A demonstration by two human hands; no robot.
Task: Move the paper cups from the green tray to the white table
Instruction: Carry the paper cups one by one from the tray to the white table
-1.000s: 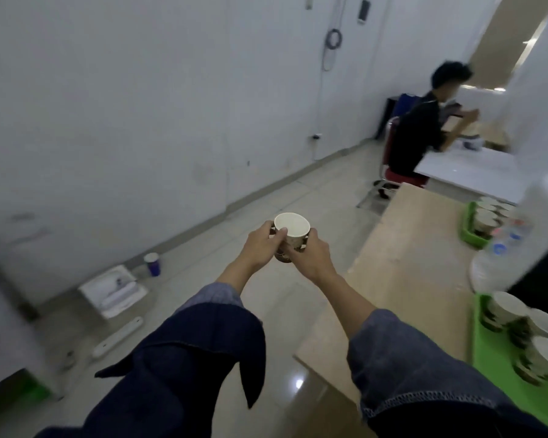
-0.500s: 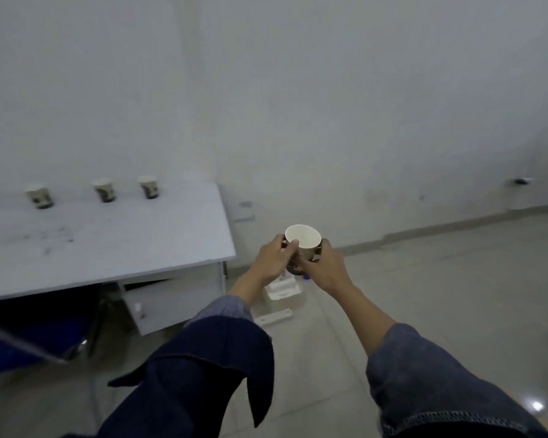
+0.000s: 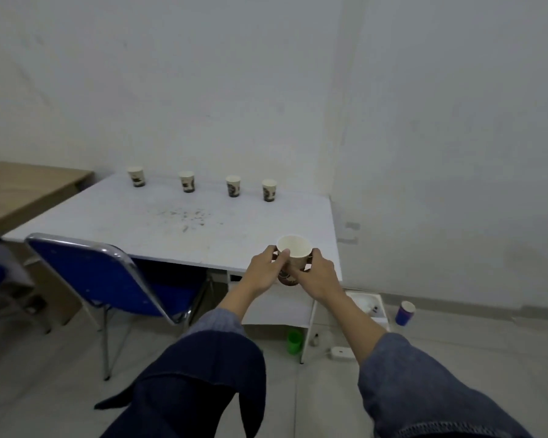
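A: Centre of frame. The left hand (image 3: 264, 271) and right hand (image 3: 318, 275) both grip one paper cup (image 3: 293, 260), fingers wrapped round its sides from either flank. The cup is upright, its mouth open to the camera, its inside white and empty.

B: Position against the white table (image 3: 178, 226)?

A: The cup appears over the table's near right corner, held in the air, not on the surface.

B: Other cups?

A: Four cups (image 3: 233, 185) stand upright in a row along the table's far edge, upper middle of frame, spaced apart and close to the wall.

B: Surroundings?

A: A blue chair (image 3: 105, 276) sits at lower left, tucked against the near edge. On the floor at lower right are a blue cup (image 3: 405, 312) and, under the table, a green cup (image 3: 294, 342). Dark speckles mark the tabletop's middle.
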